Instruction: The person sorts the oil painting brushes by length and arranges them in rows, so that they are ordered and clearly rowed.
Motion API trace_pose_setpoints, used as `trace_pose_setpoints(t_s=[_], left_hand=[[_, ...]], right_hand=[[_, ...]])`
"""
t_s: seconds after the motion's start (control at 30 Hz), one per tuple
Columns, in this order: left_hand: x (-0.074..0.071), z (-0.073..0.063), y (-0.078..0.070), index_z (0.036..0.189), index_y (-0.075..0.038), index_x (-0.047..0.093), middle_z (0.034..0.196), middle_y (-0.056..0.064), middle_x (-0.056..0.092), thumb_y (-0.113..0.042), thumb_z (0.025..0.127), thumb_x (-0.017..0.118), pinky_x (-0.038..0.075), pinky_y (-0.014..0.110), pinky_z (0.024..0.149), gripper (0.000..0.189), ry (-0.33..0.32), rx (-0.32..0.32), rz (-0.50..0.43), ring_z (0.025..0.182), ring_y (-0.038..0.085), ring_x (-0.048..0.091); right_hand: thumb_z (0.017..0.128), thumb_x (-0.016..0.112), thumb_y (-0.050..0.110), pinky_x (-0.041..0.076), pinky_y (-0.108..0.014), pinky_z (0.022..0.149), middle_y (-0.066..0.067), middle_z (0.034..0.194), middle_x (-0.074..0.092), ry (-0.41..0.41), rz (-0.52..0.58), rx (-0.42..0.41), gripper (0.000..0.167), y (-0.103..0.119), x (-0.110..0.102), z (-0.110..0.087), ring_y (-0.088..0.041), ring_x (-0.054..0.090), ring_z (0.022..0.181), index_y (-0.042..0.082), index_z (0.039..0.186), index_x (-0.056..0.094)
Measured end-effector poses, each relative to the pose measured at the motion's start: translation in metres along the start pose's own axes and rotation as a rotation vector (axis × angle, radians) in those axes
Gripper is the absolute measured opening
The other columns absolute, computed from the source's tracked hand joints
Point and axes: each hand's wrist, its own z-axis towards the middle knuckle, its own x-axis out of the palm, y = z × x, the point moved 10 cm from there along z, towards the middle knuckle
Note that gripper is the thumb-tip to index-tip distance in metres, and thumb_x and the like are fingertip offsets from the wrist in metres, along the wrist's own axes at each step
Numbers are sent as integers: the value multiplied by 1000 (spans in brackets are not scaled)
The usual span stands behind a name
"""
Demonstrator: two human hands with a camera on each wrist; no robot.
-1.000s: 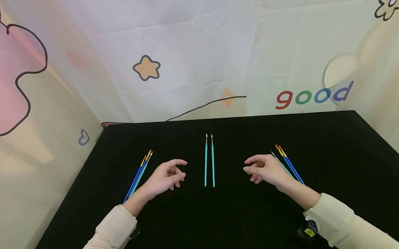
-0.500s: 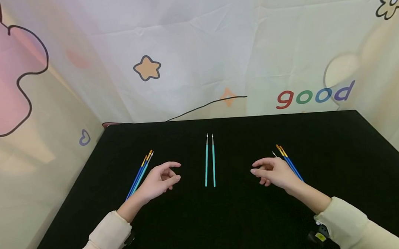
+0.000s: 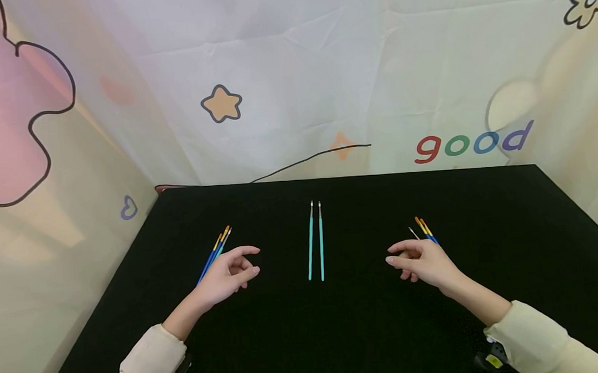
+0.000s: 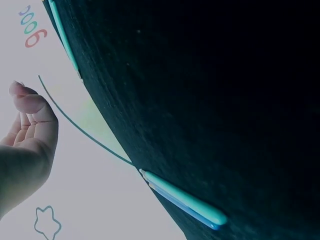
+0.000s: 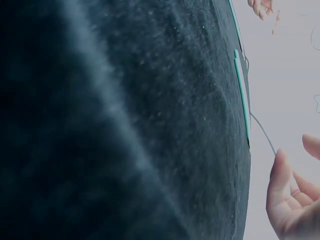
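Observation:
Two teal paintbrushes lie side by side mid-table in the head view, the left brush (image 3: pixel 310 244) close to the right brush (image 3: pixel 321 246), white tips pointing away. My left hand (image 3: pixel 225 276) holds nothing, its fingers loosely bent, and overlaps a left-hand group of blue paintbrushes (image 3: pixel 209 259) with a teal one. Likewise holding nothing, my right hand (image 3: pixel 428 265) hides most of a right-hand group of blue paintbrushes (image 3: pixel 424 226) and a thin white-tipped brush (image 3: pixel 413 232). The left wrist view shows a teal brush (image 4: pixel 185 197) beside a blue one (image 4: pixel 187 209).
A black-covered table (image 3: pixel 295 331) spreads beneath both hands. Behind it and along the sides hangs a pale printed cloth (image 3: pixel 295 97) with a star, a flower and the word "good". A dark wrist device (image 3: pixel 492 359) sits under the right sleeve.
Both hands have drawn apart, away from the middle brushes, and slightly back toward the person. The right hand now covers more of the right-hand brushes. The brushes have stayed put.

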Motion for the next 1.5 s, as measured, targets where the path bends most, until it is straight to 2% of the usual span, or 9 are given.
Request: trace_pose_setpoints(t_s=[0.23, 0.47, 0.63, 0.83, 0.97, 1.2, 1.5], left_hand=[[-7, -6, 4, 127, -2, 46, 83, 10, 56, -19, 90, 57, 46, 27, 52, 42, -4, -10, 11, 64, 18, 53], [-10, -8, 3, 127, 0, 45, 86, 20, 56, -17, 90, 57, 45, 26, 50, 43, -6, -3, -2, 63, 16, 53], [-13, -9, 3, 126, 1, 45, 86, 20, 56, -15, 90, 57, 44, 25, 50, 42, -8, 6, -5, 62, 16, 52], [-18, -10, 5, 127, 2, 44, 84, 22, 55, -13, 90, 56, 44, 25, 49, 41, -11, 18, -13, 61, 21, 52], [-22, -12, 8, 128, 2, 43, 85, 24, 54, -13, 91, 55, 43, 25, 49, 41, -16, 8, -27, 61, 19, 51], [-24, -14, 9, 128, 3, 42, 87, 27, 53, -12, 92, 53, 44, 24, 49, 40, -9, 15, -52, 60, 16, 51], [-30, -16, 12, 129, 3, 42, 87, 25, 53, -15, 92, 54, 44, 25, 51, 43, -20, -9, -54, 62, 21, 51]], right_hand=[[85, 64, 29, 46, -29, 51, -8, 72, 56, -39, -61, -20, 46, -4, -11, -7, -18, 52, 59, -3, 116, 56], [83, 65, 31, 39, -25, 47, -4, 71, 48, -88, -116, -1, 47, -15, -27, -11, -12, 43, 54, -2, 115, 57], [82, 66, 35, 36, -26, 49, -4, 73, 48, -114, -187, -8, 49, -18, -36, -13, -14, 42, 58, 0, 115, 58], [80, 68, 35, 34, -27, 52, -4, 74, 45, -135, -239, -11, 49, -24, -47, -16, -16, 41, 63, 2, 115, 59], [79, 70, 33, 34, -27, 55, -4, 76, 44, -116, -245, 2, 51, -30, -53, -15, -17, 41, 67, 1, 117, 59], [77, 71, 26, 35, -29, 58, -5, 75, 41, -45, -178, 52, 53, -45, -61, -11, -19, 40, 69, -3, 120, 55], [75, 73, 22, 30, -29, 58, -5, 76, 34, 3, -232, 62, 53, -56, -66, -10, -19, 36, 69, -3, 118, 56]])
